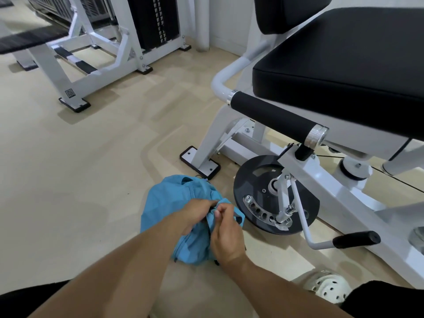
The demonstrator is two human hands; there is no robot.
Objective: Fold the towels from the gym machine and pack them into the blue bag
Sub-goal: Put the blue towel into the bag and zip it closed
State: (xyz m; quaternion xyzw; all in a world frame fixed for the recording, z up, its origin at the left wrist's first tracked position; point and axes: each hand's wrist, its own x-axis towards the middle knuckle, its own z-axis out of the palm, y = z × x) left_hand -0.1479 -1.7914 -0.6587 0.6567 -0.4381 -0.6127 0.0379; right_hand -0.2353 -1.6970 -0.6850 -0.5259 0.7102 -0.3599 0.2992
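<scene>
Both forearms reach forward and down. My left hand [195, 213] grips the soft blue fabric bag [165, 203] at its top, and my right hand [226, 235] pinches a fold there. It lies on the beige floor [80, 168], beside the white gym machine [321, 180].

beige floor [68, 180] carries the blue bag [165, 198] beside the white machine's foot [199, 160]
</scene>
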